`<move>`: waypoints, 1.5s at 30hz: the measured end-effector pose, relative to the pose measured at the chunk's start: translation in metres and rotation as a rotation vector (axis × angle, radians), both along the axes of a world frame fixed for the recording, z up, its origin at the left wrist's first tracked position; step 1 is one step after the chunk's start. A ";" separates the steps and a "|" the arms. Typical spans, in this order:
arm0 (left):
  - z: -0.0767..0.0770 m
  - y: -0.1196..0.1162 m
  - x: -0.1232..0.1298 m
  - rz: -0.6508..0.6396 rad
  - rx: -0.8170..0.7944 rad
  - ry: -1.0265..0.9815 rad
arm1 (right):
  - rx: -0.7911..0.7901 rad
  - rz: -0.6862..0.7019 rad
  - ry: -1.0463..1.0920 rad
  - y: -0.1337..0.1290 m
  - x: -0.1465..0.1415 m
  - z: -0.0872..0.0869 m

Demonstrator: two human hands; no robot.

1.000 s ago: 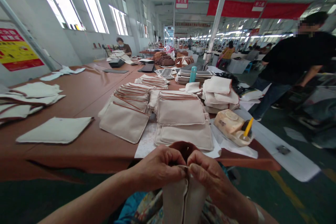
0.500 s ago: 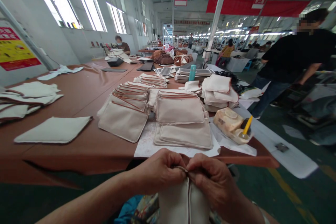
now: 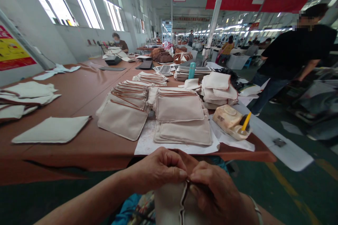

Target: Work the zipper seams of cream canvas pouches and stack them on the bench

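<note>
Close to my body, in front of the table edge, is a cream fabric piece (image 3: 169,204) with a dark-edged seam running down its middle and a brown part at its far end. My left hand (image 3: 165,168) pinches it at the top of the seam with thumb and forefinger. Right beside it, my right hand (image 3: 215,186) grips the same piece, fingers curled over the seam's edge. The two sets of fingertips nearly meet. The lower part of the piece runs out of the picture.
Stacks of cream panels with brown edging (image 3: 179,109) lie on the brown-covered table (image 3: 76,95). A single panel (image 3: 50,130) lies left. To the right stand a cut-open plastic container (image 3: 229,119) with a yellow-handled tool (image 3: 246,121) and a teal bottle (image 3: 192,70). A co-worker (image 3: 298,49) stands at right.
My hands have shifted slightly down along the piece, and the right hand has turned a little. The seam, straight before, now looks wavy and more parted. The view has moved slightly.
</note>
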State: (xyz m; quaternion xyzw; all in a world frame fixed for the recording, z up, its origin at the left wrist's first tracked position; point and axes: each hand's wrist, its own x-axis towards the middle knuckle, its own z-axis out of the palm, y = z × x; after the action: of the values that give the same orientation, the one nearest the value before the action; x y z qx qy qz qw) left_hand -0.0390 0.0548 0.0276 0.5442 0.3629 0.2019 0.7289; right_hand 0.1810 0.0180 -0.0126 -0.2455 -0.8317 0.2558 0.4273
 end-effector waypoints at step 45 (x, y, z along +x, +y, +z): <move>0.011 0.008 -0.006 -0.177 0.355 0.078 | -0.860 0.240 0.167 0.034 0.001 0.011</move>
State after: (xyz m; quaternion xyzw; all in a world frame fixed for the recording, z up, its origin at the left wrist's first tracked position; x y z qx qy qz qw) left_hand -0.0446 0.0627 0.0389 0.7015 0.3001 0.1765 0.6219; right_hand 0.1819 0.0519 -0.0018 -0.2810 -0.6352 0.6446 0.3195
